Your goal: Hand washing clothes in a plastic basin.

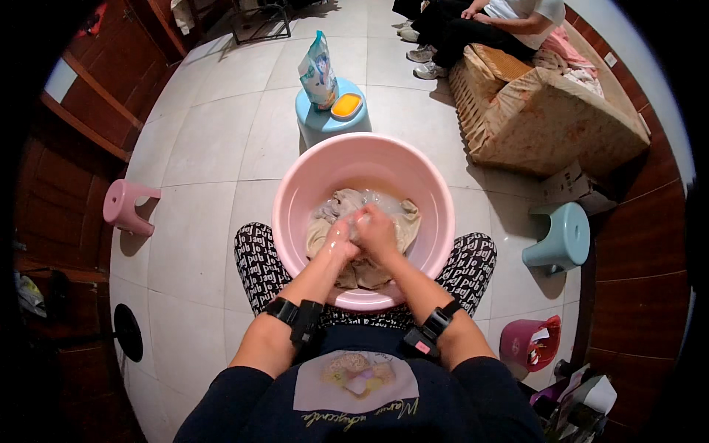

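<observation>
A large pink plastic basin (363,143) stands between my knees with a beige garment (407,224) lying in cloudy, sudsy water (382,198). Over its middle my left hand (342,235) and my right hand (375,230) are pressed together, both closed on wet beige cloth that bunches up between them. My fingers are wet and foamy, and partly hide what they grip. Beyond the basin is a light blue plastic stool (332,130), bearing an upright detergent bag (319,77) and a yellow bar of soap in a dish (347,105).
A pink stool (124,205) stands at the left, a blue-green stool (559,235) at the right. Lower right are a red waste bin (515,346) and assorted items. A cloth-covered sofa (543,116) is upper right, with a seated person (498,25) and another person's legs beside them.
</observation>
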`<move>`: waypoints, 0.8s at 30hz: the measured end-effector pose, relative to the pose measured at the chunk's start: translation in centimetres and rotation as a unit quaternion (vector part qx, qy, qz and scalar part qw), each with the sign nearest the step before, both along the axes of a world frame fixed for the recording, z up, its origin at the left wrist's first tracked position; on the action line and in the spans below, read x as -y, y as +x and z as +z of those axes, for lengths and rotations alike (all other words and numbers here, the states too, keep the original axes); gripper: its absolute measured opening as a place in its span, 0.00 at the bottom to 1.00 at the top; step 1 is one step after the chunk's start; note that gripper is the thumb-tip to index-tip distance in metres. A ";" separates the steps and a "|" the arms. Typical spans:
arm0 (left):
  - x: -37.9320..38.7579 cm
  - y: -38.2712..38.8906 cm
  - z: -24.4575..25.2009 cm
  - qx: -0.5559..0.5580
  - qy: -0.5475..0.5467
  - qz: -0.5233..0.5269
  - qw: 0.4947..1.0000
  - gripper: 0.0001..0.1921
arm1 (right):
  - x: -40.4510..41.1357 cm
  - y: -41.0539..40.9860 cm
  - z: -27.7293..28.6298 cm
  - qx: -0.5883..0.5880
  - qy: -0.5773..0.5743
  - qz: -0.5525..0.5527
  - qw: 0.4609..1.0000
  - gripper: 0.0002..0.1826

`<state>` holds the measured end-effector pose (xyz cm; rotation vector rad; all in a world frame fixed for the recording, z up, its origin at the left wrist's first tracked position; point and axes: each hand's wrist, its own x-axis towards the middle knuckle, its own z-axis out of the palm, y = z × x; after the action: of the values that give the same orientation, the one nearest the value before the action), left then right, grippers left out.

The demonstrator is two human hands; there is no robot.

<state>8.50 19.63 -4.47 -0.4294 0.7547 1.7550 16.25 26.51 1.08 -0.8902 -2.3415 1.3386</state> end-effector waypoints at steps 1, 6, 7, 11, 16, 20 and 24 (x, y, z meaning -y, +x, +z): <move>0.2 0.2 0.3 -0.004 -0.001 0.003 1.000 0.17 | -0.3 -0.2 -0.6 -0.004 -0.001 0.003 1.000 0.13; 3.4 -2.3 -1.8 -0.056 0.041 -0.057 0.996 0.26 | 5.2 0.5 0.4 -0.143 0.144 0.077 0.976 0.08; 3.6 -2.5 -1.8 -0.011 0.100 -0.075 0.992 0.26 | 5.5 0.7 0.6 -0.153 0.114 0.134 0.972 0.07; 0.7 -0.4 0.7 0.032 -0.038 0.005 0.999 0.29 | -0.1 -1.3 -1.9 -0.089 0.120 -0.070 0.986 0.09; 3.0 -2.3 1.7 -0.018 -0.035 -0.041 0.998 0.29 | 2.5 -0.9 -0.5 -0.186 0.164 0.014 0.969 0.10; 1.7 -0.5 3.2 0.022 -0.066 -0.019 0.997 0.24 | 0.3 -1.4 -3.9 -0.165 0.171 -0.070 0.969 0.10; 0.8 -0.4 4.8 -0.212 -0.025 -0.022 0.977 0.18 | -3.6 0.1 -1.1 -0.050 -0.020 0.046 0.997 0.13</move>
<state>8.10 18.87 0.38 -0.0664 1.1021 1.8103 16.36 30.14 -0.06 -0.7173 -2.3123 1.4365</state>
